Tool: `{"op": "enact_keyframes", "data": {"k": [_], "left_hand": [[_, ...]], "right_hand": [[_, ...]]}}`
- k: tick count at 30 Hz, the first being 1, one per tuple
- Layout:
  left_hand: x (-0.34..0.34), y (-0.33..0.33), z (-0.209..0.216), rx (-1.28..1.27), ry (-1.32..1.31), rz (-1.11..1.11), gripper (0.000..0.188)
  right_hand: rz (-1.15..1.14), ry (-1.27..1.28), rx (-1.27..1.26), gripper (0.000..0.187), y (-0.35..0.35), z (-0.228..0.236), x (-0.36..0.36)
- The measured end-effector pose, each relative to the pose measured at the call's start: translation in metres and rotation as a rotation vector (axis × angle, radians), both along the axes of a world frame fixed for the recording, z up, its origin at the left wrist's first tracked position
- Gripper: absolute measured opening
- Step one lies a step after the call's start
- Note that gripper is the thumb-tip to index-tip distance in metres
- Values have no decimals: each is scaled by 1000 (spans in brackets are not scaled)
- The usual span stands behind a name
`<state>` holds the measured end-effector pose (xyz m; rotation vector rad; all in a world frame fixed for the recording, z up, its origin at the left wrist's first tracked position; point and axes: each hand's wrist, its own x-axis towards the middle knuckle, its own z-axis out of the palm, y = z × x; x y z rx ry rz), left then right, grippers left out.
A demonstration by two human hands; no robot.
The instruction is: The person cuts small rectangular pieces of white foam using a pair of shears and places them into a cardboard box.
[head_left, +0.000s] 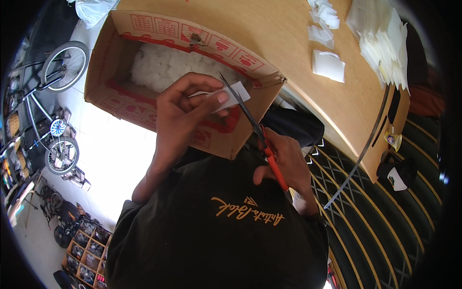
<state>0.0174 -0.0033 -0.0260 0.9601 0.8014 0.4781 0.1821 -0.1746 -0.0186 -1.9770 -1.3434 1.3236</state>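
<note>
My left hand [187,98] pinches a small white strip [230,96] between thumb and fingers, over the near side of an open cardboard box [185,36]. Inside the box lies a heap of white, fluffy-looking pieces [163,67]. Scissors with red handles [273,168] are gripped in my right hand [288,159], their dark blades pointing up and to the left. The blades cross the strip close to my left fingertips; whether the strip lies between them I cannot tell. Part of my right hand's fingers is hidden by the handles.
On the wooden table [284,38] lie a small white stack [328,66], some loose white pieces [321,36] and a fanned pile of whitish sheets [382,48]. A dark strap [358,164] hangs past the table's edge. Bicycles [60,125] stand at the left, above a compartmented box [89,250].
</note>
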Motion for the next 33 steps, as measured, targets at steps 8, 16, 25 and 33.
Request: {"op": "enact_keyframes", "data": {"k": [8,16,25,33], "left_hand": [[0,-2,-2,-24,33,-36,21],[-6,-1,5,11,51,-8,21],[1,-6,-2,-2,-60,47,21],[-1,-5,4,-54,14,-52,19]], "right_hand": [[-128,0,34,62,-2,-10,-9],[-105,99,-45,69,-3,-7,-3],[19,-1,66,91,-3,-10,-4],[-101,-20,89,59,0,-9,-10]]}}
